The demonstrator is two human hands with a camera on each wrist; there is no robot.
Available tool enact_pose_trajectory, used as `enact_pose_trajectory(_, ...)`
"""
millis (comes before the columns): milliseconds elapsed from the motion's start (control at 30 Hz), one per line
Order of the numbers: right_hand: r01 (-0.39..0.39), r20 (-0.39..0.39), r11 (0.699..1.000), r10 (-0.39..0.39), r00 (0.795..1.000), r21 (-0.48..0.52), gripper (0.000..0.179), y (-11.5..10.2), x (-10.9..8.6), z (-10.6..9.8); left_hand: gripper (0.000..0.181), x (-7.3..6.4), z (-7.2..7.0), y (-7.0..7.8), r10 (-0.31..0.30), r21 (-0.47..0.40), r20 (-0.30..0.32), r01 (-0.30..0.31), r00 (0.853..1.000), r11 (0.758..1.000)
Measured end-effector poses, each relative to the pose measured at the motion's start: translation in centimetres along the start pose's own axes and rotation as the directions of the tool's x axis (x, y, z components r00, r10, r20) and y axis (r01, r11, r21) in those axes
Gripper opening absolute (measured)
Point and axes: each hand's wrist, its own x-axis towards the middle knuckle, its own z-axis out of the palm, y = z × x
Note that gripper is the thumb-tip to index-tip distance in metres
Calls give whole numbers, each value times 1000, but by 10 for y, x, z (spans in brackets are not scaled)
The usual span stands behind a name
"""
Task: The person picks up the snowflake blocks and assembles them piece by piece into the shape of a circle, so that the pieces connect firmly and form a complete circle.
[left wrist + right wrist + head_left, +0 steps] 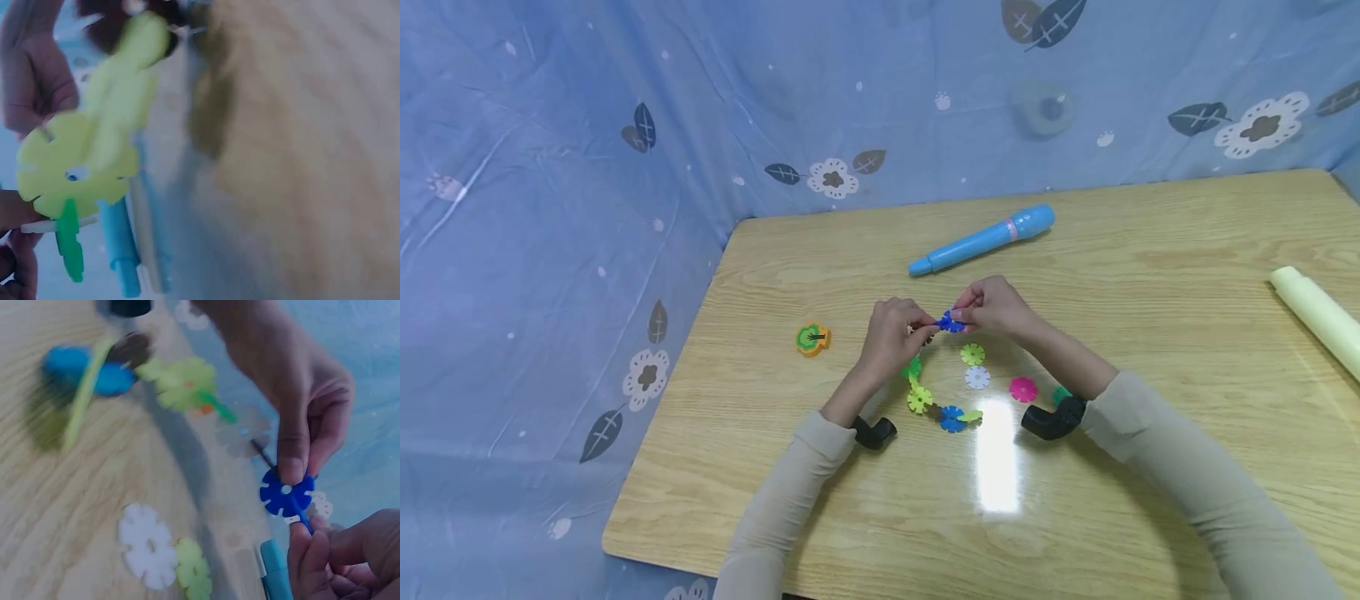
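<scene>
My left hand (887, 335) pinches a dark blue notched snowflake disc (286, 492) between thumb and fingers. From that side hangs a curved chain of interlocked discs, with a green disc (912, 367), a yellow disc (920, 400), a brown one and a lighter blue disc (952, 419). Opposite, my right hand (996, 308) pinches a second blue disc (302, 520), seen edge-on in the right wrist view and touching the first at its rim. In the left wrist view a yellow disc (75, 165) and a green disc (70, 240) of the chain show close up, partly blurred.
Loose on the wooden table (760, 467) lie a yellow-green disc (972, 354), a white disc (977, 377), a pink disc (1023, 389) and a green disc (1062, 395). A blue toy microphone (985, 242), a tree-shaped piece (812, 339) and a pale yellow roll (1318, 317) surround them.
</scene>
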Motion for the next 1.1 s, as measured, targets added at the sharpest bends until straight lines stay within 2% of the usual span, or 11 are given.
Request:
enact_pose_trajectory(100,6,-4,1000,-6,1000,6,15,2,-1,1,6,2,-3,-2,-53,-32,75,56,996,998)
enact_pose_trajectory(200,30,11,999,-31,999,32,16,5,0,0,10,8,-9,-5,-167,-120,184,190,969,974)
enact_pose_trajectory(267,52,22,998,-52,998,36,16,6,1,-1,14,15,-12,-9,-226,-186,251,276,941,943)
enact_pose_trajectory(333,70,36,997,-72,997,45,15,7,2,0,19,21,-11,-13,-256,-267,316,345,913,900)
enact_pose_trajectory(500,105,71,994,-108,992,44,12,10,4,2,18,28,-5,-22,-260,-392,451,451,854,802)
enact_pose_trajectory(567,109,87,993,-112,990,41,12,12,4,2,17,28,-3,-23,-256,-406,480,471,839,783)
enact_pose_trajectory(667,94,115,994,-99,988,52,16,16,3,-1,17,26,-1,-24,-244,-420,519,493,819,762)
enact_pose_trajectory(767,101,136,994,-106,985,45,21,24,2,-7,18,24,-1,-27,-246,-409,548,513,800,755)
enact_pose_trajectory(867,159,157,985,-147,977,-64,21,32,-1,-15,17,21,-5,-32,-283,-380,569,552,772,742)
enact_pose_trajectory(1000,267,261,929,-199,944,-256,27,41,-4,-20,16,18,-10,-38,-324,-347,589,594,740,726)
enact_pose_trajectory(1100,346,332,887,-241,912,-306,31,43,-4,-18,17,18,-12,-39,-326,-336,600,599,731,727)
